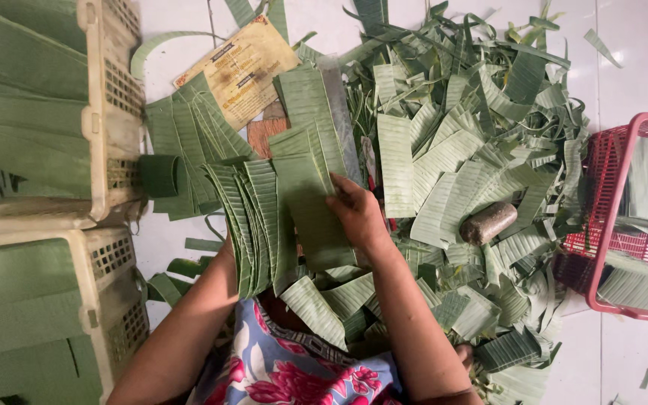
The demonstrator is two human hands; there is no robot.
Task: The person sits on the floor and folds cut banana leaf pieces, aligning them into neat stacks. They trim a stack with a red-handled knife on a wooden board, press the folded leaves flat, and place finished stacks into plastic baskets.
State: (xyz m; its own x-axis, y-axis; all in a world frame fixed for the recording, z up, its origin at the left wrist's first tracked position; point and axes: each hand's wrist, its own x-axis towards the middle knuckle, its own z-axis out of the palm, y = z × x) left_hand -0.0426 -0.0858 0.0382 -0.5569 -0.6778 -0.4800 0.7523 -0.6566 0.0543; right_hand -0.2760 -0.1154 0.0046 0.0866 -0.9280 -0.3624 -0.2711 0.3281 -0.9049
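Two cream plastic crates [114, 112] already hold flat green banana-leaf strips; a fanned stack of cut leaf pieces [264, 217] rests under the right hand [358, 214] (fingers flat, nothing gripped), left hand hidden, loose offcuts [489, 112] remaining.

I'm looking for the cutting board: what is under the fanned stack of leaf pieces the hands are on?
Under the fanned stack only more cut leaf pieces and a brown wooden block show. The right hand rests on top; the left hand is hidden beneath it.
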